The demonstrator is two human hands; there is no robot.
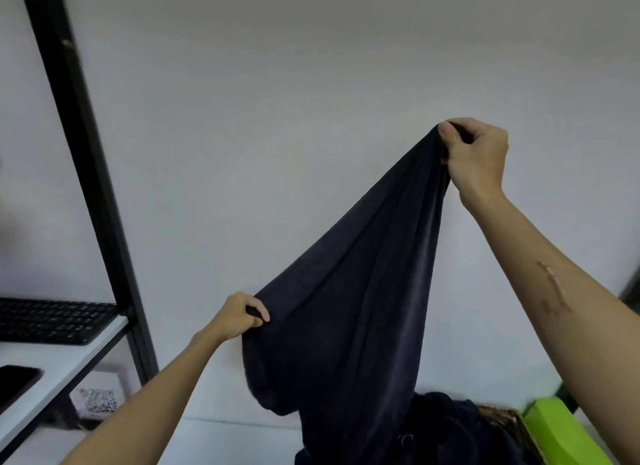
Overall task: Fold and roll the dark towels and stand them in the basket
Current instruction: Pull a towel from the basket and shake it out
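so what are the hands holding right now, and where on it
Both hold one dark navy towel by its upper edge: the right hand pinches a raised bunched corner, the left hand grips the edge lower down.

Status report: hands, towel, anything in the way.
Right hand pinches dark navy towel high; left hand grips its lower edge. Towel hangs unfolded over dark towel pile. Woven basket behind. Nothing blocking.

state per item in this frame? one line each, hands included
dark towel: lifted, unfolded, hanging stretched between both hands
right hand: raised high, grip pinching a towel corner
left hand: lower, grip pinching the towel's edge
dark towel pile: crumpled, unfolded, beside the basket
basket: mostly hidden, contents cannot tell
keyboard: lying flat on the white shelf
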